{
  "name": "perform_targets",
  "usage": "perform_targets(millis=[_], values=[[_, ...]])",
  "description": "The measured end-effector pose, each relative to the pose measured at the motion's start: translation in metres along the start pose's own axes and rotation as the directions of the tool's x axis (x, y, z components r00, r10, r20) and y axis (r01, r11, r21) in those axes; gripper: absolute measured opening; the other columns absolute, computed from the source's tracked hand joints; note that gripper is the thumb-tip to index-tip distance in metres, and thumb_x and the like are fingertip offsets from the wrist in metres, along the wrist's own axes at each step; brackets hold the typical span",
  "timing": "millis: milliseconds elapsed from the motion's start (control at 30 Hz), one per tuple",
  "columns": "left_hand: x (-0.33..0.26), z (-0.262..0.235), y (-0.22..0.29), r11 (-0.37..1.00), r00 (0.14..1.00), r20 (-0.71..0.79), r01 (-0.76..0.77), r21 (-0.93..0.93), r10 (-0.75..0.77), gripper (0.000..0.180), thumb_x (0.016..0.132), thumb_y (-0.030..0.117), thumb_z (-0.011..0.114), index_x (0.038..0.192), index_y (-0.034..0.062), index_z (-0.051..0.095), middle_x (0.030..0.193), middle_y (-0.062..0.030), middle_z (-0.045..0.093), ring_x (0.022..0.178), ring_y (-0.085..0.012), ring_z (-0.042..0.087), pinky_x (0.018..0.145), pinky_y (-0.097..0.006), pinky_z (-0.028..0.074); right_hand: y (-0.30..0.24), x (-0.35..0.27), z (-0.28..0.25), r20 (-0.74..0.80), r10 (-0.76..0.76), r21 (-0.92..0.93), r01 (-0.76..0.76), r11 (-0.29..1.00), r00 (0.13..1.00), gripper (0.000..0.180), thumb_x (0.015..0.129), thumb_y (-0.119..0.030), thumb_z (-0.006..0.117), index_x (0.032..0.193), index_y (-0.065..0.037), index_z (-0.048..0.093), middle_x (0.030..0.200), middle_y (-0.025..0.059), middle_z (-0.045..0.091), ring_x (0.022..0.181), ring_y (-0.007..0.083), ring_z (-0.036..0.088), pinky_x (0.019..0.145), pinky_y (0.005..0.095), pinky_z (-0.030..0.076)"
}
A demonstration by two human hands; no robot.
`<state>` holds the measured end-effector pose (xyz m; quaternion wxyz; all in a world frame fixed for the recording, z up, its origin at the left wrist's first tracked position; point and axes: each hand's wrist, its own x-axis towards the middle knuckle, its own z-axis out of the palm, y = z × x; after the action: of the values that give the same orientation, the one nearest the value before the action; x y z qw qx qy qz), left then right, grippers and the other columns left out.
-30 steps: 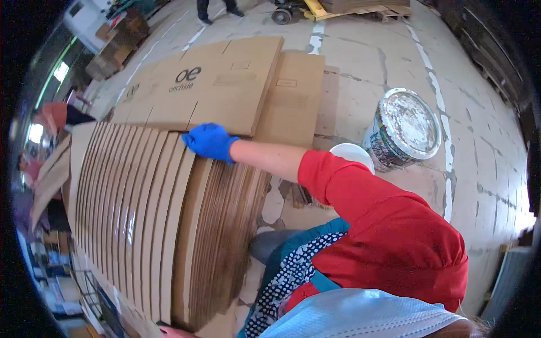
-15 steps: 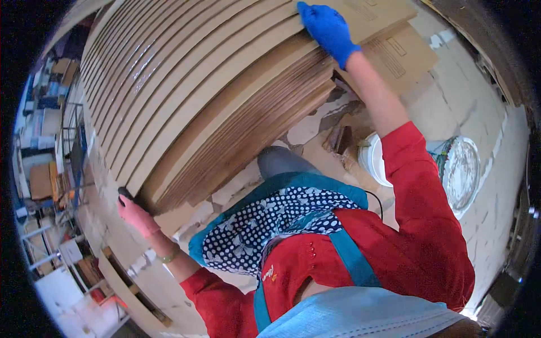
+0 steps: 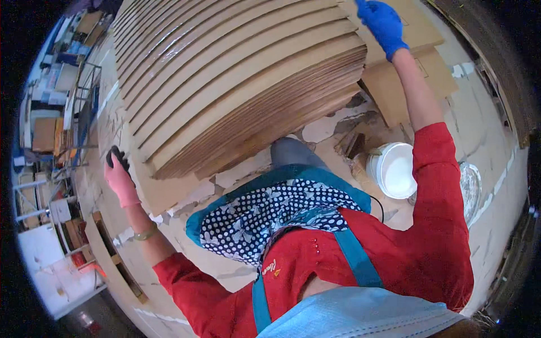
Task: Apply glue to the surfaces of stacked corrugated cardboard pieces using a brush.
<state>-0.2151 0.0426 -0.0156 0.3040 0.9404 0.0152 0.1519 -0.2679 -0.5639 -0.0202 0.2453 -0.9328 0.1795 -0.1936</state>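
A short line of pale script (image 3: 270, 265), with a small orange emblem (image 3: 276, 272) just beside it, stands on the chest of the red shirt (image 3: 315, 253), near the left teal strap (image 3: 260, 304). Faint printed lines (image 3: 421, 67), too small to read, mark the lower cardboard (image 3: 437, 84) beside the edge of the upper cardboard (image 3: 422, 34).

A: What occupies the upper centre?
B: Stacked cardboard (image 3: 242, 84), its upper sheets fanned in overlapping rows.
A: What flanks it?
B: The left hand (image 3: 120, 177), gloved pink and black, just beside the left edge; the right hand (image 3: 384, 28), gloved blue, by the right edge, contact unclear.
A: And at right?
B: A white bucket (image 3: 378, 173), near the red sleeve (image 3: 437, 169).
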Motion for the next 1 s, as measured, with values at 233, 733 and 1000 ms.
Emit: perform_targets(millis=[233, 733, 1000], values=[[-0.002, 0.035, 0.018, 0.867, 0.94, 0.241, 0.321, -0.382, -0.243, 0.045, 0.085, 0.047, 0.049, 0.087, 0.0043, 0.061, 0.061, 0.0019, 0.044, 0.06, -0.01, 0.045, 0.057, -0.024, 0.039, -0.017, 0.026, 0.057, -0.264, -0.107, -0.118, 0.078, 0.99, 0.959, 0.049, 0.086, -0.044, 0.047, 0.071, -0.001, 0.062, 0.065, 0.02, 0.06, 0.062, 0.0304, 0.06, 0.059, 0.0407, 0.047], [-0.004, 0.057, 0.02, 0.972, 0.981, -0.059, 0.192, 0.136, -0.186, 0.06, 0.08, 0.05, 0.051, 0.093, -0.0078, 0.057, 0.093, -0.0286, 0.059, 0.088, -0.0389, 0.057, 0.079, -0.04, 0.043, 0.034, 0.048, 0.09, -0.08, -0.397, -0.725, 0.22, 0.652, 0.914, 0.023, 0.087, -0.013, 0.043, 0.105, -0.005, 0.054, 0.081, 0.0122, 0.061, 0.072, 0.0308, 0.059, 0.061, 0.0405, 0.048], [-0.017, 0.023, -0.015, 0.95, 0.981, 0.192, 0.069, -0.306, -0.009, 0.051, 0.083, 0.045, 0.053, 0.1, -0.0028, 0.059, 0.072, -0.0096, 0.053, 0.058, -0.0182, 0.051, 0.056, -0.033, 0.043, 0.054, 0.039, 0.057, -0.198, -0.733, -0.276, 0.681, 0.679, 0.65, 0.03, 0.089, -0.023, 0.042, 0.104, -0.001, 0.056, 0.087, 0.017, 0.062, 0.081, 0.0367, 0.057, 0.07, 0.0434, 0.047]])
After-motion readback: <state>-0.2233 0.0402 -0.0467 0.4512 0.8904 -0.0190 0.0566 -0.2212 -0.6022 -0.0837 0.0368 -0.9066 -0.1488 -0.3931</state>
